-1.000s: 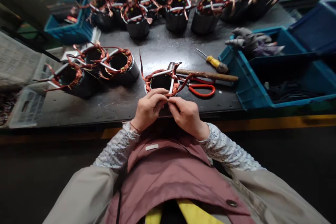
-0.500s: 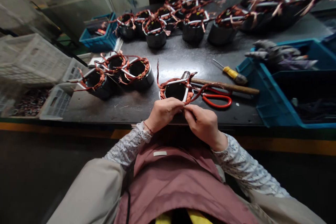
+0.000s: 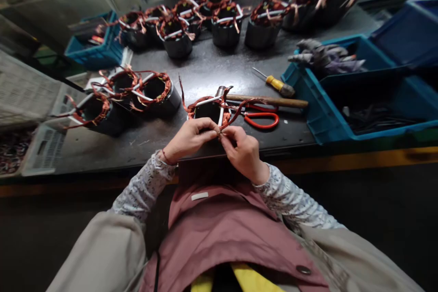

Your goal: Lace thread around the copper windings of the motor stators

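The wound stator [image 3: 209, 110] stands on the dark workbench [image 3: 212, 64] at the centre of the frame, bore upward, with white sleeves along its copper winding. Copper leads [image 3: 243, 112] curve from its right side to the near rim.

The left hand [image 3: 190, 140] comes in from the lower left, knuckles up, thumb and forefinger extended. The right hand [image 3: 243, 149] comes in from the lower right, fingers curled. Both are closed in a fingertip pinch on the copper leads, tips meeting; which strand each grips is too small to tell. The left fingers cover part of the near rim.

A wooden-handled hammer [image 3: 270, 100] lies just behind and right of the stator, its head partly hidden by the winding. A red-handled tool [image 3: 262, 121] lies right of centre, partly behind the leads. Beyond it are a yellow screwdriver [image 3: 276, 84] and, at right, a blue bin [image 3: 316, 107]. Three stators [image 3: 160, 96] stand left of centre; more stators [image 3: 226, 32] crowd the upper frame.
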`<state>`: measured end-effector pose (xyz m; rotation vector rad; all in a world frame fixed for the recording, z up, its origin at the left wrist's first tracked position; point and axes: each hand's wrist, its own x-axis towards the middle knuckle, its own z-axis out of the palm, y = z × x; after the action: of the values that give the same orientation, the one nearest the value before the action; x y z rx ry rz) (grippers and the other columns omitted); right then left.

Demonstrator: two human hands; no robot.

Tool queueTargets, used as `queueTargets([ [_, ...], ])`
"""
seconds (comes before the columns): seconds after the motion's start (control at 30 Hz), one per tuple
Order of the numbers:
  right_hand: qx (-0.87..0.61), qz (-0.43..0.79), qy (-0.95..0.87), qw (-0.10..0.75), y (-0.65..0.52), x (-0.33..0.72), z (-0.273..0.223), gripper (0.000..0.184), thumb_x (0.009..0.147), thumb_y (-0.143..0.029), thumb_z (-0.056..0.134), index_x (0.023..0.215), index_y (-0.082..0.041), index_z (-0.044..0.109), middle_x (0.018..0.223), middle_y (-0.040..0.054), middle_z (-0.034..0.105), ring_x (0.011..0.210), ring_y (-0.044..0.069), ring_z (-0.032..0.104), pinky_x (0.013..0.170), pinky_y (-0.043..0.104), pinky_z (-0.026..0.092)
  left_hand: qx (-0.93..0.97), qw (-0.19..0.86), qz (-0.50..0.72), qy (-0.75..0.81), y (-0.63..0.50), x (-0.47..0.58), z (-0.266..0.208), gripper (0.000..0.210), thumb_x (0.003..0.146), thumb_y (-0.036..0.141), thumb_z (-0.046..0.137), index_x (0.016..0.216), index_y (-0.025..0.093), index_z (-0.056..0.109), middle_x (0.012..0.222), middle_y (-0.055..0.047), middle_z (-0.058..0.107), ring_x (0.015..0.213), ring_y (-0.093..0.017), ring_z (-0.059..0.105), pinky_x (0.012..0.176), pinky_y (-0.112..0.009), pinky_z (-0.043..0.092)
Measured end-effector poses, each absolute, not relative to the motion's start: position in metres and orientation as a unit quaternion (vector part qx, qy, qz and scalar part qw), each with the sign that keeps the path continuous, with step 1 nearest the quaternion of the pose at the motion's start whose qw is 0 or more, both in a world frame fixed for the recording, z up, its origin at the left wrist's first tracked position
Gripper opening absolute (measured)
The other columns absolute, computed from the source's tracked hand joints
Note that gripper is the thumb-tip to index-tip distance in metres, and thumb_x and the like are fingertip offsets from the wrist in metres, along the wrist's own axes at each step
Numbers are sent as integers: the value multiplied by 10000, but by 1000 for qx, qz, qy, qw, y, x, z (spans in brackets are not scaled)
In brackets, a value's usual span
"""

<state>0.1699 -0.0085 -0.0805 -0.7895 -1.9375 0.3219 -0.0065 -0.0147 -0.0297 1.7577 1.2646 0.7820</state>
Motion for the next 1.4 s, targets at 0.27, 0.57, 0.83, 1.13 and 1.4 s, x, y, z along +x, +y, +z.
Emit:
queueTargets([
  [0.27,-302,-7,-847,437,-15,172,-72,114,942,-137,501,919,-112,610,695,53,694,558,136,626,545,260,427,719,356,297,518,-14,0,-27,87,808,177,588,755,148,650,744,0,656,705,-105,573,699,-214,453],
  [0.57,-352,69,-846,394,-21,176,-67,162,914,-130,479,881,-142,637,664,27,680,532,122,600,537,252,382,746,326,285,506,-11,-2,-29,94,825,180,590,773,142,660,728,3,657,664,-95,566,637,-195,427],
  [0.83,-382,23,-834,397,-26,176,-63,176,938,-186,513,813,-174,638,787,55,664,655,128,602,578,243,404,768,312,238,507,-6,-1,-24,85,805,148,607,755,144,676,705,17,660,646,-93,568,611,-184,410],
  [1.13,-383,70,-825,409,-23,172,-60,209,856,-126,499,668,-173,577,628,30,581,549,125,498,515,267,336,777,284,244,506,-7,-1,-30,95,815,162,625,841,152,717,732,12,684,679,-102,602,643,-187,428],
  [1.4,-431,609,-496,445,-41,184,-61,110,751,-258,623,687,-175,590,545,-56,487,427,54,323,406,206,268,856,183,278,397,-18,-7,-43,236,937,224,495,961,234,730,1011,-38,674,793,-98,611,659,-197,444],
])
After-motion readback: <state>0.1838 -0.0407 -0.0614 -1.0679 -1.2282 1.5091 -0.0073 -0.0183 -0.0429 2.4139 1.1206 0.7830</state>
